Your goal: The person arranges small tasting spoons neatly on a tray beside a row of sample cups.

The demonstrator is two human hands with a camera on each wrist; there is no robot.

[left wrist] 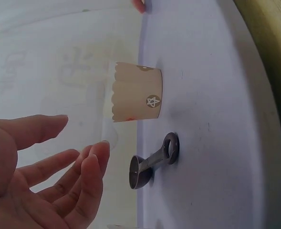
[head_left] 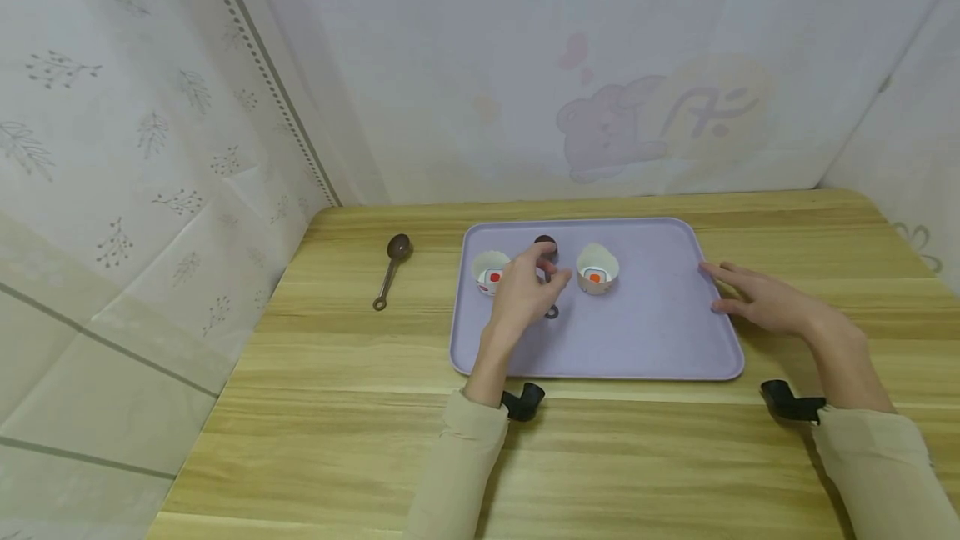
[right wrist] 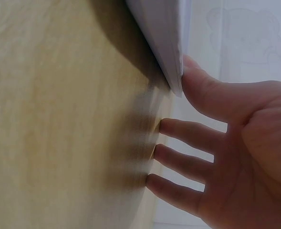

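My left hand (head_left: 521,290) hovers over the lilac tray (head_left: 652,332) with loosely bent fingers. Nothing is between its fingers in the left wrist view. Below it, a dark brown measuring spoon (left wrist: 141,172) lies on the tray, partly hidden by the hand in the head view. To the right of that spoon stands a scalloped paper baking cup (head_left: 597,283). Another paper cup (head_left: 489,263) stands to its left, partly covered by the hand. My right hand (head_left: 772,304) touches the tray's right rim; in the right wrist view several straight fingertips (right wrist: 165,125) rest on the table.
A second brown measuring spoon (head_left: 399,248) lies on the wooden table (head_left: 330,373), left of the tray. Both cups have a coloured square pattern inside. Printed curtains (head_left: 450,90) hang behind the table and along its sides.
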